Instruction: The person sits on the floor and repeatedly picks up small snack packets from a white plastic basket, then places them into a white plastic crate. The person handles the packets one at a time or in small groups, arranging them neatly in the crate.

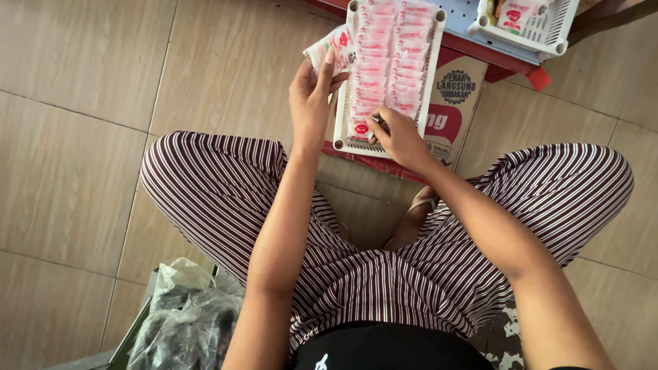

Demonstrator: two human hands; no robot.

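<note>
Down at our far left sits a crumpled clear plastic bag (186, 322) of dark stuff on the tiled floor (60, 161), well away from the action. Moving in, our left hand (312, 97) is raised, fingers pinched shut on a few small pink-and-white sachets (332, 46), just beside the white tray (340, 120). Those packets look light, soft and a little slick, so we judge a pinch across the flat middle suits best. Next, our right hand (398, 135) rests at the tray's near end, fingertips pressed together onto the front sachet of the two packed rows (388, 59). Further right, a second white basket (528, 28) waits.
</note>
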